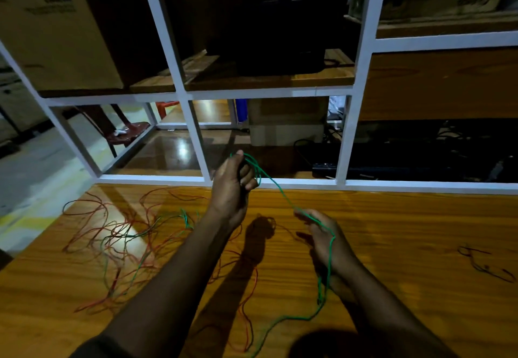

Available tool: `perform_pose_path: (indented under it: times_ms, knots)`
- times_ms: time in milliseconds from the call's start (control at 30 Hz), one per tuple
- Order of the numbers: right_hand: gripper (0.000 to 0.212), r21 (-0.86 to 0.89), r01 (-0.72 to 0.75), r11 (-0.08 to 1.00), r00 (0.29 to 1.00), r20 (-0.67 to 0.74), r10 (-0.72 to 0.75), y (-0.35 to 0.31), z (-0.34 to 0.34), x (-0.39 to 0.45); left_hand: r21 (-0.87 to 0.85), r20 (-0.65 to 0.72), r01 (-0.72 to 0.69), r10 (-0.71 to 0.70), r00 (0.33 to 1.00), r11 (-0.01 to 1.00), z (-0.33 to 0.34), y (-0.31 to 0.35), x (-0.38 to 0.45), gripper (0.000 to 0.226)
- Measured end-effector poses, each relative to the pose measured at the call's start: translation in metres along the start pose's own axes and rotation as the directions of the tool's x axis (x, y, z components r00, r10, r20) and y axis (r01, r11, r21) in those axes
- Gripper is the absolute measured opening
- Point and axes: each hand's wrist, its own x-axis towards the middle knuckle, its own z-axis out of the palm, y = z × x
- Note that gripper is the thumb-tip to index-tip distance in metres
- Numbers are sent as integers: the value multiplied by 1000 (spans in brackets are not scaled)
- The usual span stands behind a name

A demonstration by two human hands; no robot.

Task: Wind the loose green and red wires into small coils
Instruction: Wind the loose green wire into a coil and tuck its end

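My left hand [234, 186] is raised above the wooden table [392, 245], fingers curled around a small loop of green wire [276, 185]. From that loop the green wire runs down to my right hand [322, 235], which pinches it between fingertips. Past my right hand the wire drops along the wrist and trails over the table toward the near edge. A tangle of loose red wires [112, 234] with some green strands lies spread on the table's left half, partly hidden under my left forearm.
A small dark wire bundle [485, 263] lies on the table at the right. A white metal rack frame [266, 182] stands just behind the table, with cardboard boxes [56, 26] on its wooden shelves and dark equipment [420, 158] lower down.
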Motion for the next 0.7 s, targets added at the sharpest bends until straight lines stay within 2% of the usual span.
perform_pose_path:
  times_ms: [67,200,300,333,400,500,633,700]
  knots:
    - [37,357,-113,927,993,18,114,-18,8,0,27,-13,-14,14,1000,1000,2,-2,0,31]
    - [28,551,-210,808,977,93,190,-25,-7,-1,85,-27,-51,53,998,995,-3,1,5,32]
    - [28,661,-268,701,952,71,297,-20,-27,6,125,-21,-60,63,998,990,-10,3,5,31]
    - [31,652,-273,707,949,64,307,-20,-32,8,149,-15,-62,65,998,987,-11,2,5,29]
    - [32,534,-248,808,962,38,270,-25,-38,10,226,-2,-68,70,998,972,-13,0,3,22]
    - [19,372,-163,914,986,34,162,-32,-39,11,324,-13,-80,89,996,943,-15,-3,1,24]
    - [17,406,-153,901,988,81,131,-28,-46,10,238,-78,-68,88,993,969,-27,10,6,25]
    - [17,311,-141,940,990,27,139,-22,-47,9,169,-88,-49,65,994,984,-34,15,9,26]
